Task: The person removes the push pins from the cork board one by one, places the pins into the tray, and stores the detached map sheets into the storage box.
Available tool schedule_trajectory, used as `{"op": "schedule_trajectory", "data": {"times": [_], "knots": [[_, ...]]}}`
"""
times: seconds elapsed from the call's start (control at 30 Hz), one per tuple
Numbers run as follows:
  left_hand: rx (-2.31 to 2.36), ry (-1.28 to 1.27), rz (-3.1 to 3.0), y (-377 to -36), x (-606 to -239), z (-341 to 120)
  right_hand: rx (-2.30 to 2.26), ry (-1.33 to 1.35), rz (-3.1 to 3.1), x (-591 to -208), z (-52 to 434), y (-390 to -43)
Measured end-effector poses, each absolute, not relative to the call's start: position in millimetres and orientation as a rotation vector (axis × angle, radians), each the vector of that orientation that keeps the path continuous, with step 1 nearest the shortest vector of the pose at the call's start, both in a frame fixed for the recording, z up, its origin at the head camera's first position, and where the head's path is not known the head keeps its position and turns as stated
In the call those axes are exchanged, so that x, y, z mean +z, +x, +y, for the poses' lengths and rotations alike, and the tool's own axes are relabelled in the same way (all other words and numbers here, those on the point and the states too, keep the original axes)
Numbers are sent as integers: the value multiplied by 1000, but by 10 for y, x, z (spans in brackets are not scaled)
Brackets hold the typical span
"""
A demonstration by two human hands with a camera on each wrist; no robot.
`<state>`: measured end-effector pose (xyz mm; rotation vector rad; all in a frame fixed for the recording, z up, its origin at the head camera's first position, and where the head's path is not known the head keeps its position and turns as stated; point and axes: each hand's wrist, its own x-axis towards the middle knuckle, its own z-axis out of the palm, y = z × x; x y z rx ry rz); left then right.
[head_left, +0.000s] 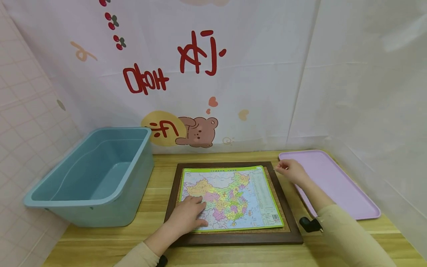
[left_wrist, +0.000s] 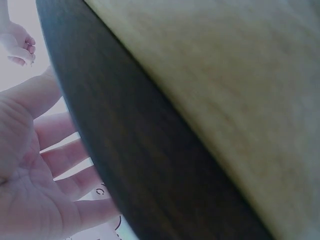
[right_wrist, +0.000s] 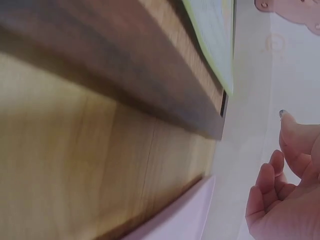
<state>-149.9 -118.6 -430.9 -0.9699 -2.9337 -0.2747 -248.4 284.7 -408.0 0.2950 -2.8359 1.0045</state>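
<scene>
A map sheet (head_left: 263,200) with a green border lies on a dark-framed cork board (head_left: 253,239) on the table. My left hand (head_left: 186,215) rests on the map's lower left part, its fingers fairly straight. My right hand (head_left: 293,171) is raised just beyond the board's upper right corner, near the lilac tray. Between thumb and fingertip it pinches a tiny, shiny pin-like thing (right_wrist: 282,113); its exact kind is too small to tell. In the right wrist view the other fingers of that hand are curled. The frame (left_wrist: 135,125) hides part of the left fingers in the left wrist view.
A deep blue-green plastic tub (head_left: 133,207) stands on the left. The lilac tray (head_left: 333,185) lies flat on the right, partly behind my right forearm. A wall sheet printed with a bear (head_left: 200,131) hangs behind the wooden table (head_left: 100,241).
</scene>
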Motion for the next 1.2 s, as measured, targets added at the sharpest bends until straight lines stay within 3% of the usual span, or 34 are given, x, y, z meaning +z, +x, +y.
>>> {"op": "schedule_trajectory", "data": {"times": [1.2], "knots": [[-261, -957, -2929, -1486, -4307, -1168, 1048, -34, -2926, -4064, 3805, -2356]]}}
